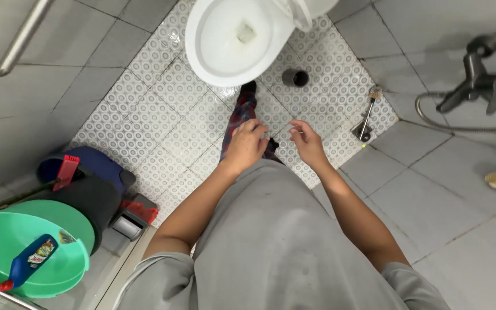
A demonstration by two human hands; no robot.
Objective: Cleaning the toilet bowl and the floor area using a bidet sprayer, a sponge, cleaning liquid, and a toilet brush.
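**Two bare hands over the bathroom floor**

I look down from the head camera and see both hands out in front of a grey shirt. The left hand (246, 144) is curled a little, fingers bent in, and I see nothing in it. The right hand (307, 143) is loose too, with its fingers bent and spread, and it holds nothing. The two hands are near each other but do not touch.

Under the hands I see a leg in red and blue checked trousers (243, 115). It reaches from below the left hand up toward the toilet. The left hand is right over the leg, but I cannot tell if it touches it.

The white toilet bowl (233, 40) is just ahead of the hands, with its seat up. A small dark cup (295, 77) stands on the patterned floor tiles (162, 109) beside the bowl, a bit ahead of the right hand. A brush with a long handle (367, 115) lies on the floor to the right of the right hand.

Far to the left, well apart from the hands, a green bucket (7, 252) holds a blue bottle (30, 261). A dark bin (87, 201) stands next to it.
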